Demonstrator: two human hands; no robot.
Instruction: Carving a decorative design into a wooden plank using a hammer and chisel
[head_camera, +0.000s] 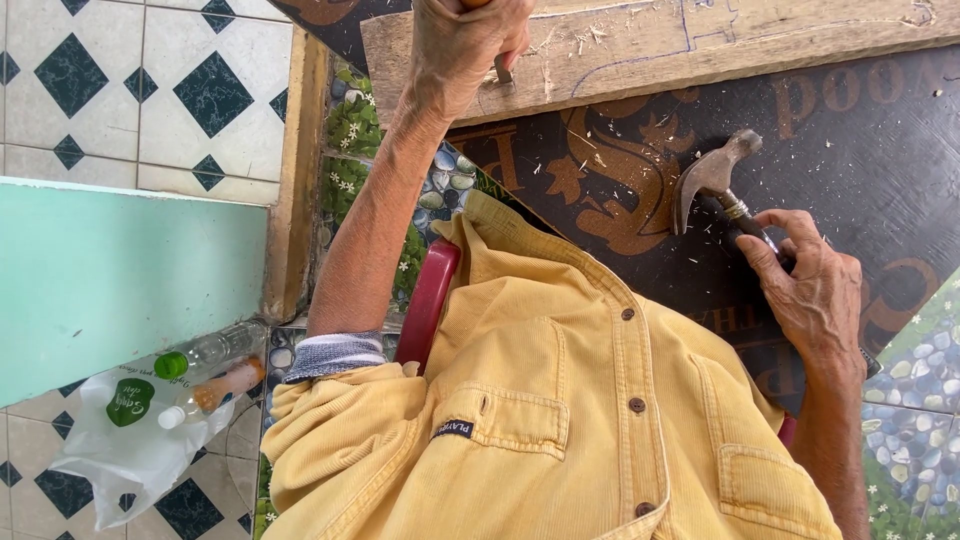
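My left hand (465, 45) is closed around a tool whose thin metal shaft (503, 68) points down onto a pale wooden plank (700, 40). The plank bears blue pen lines and loose wood shavings. My right hand (810, 290) grips the dark handle of a claw hammer (712, 172). Its steel head rests on or just over a dark printed board (860, 130) below the plank. The top of the tool in my left hand is cut off by the frame edge.
Two plastic bottles (205, 352) and a white plastic bag (130, 450) lie on the tiled floor at lower left. A pale green panel (120, 270) and a wooden strip (290, 180) stand to the left. A red seat edge (428, 300) shows beside my yellow shirt.
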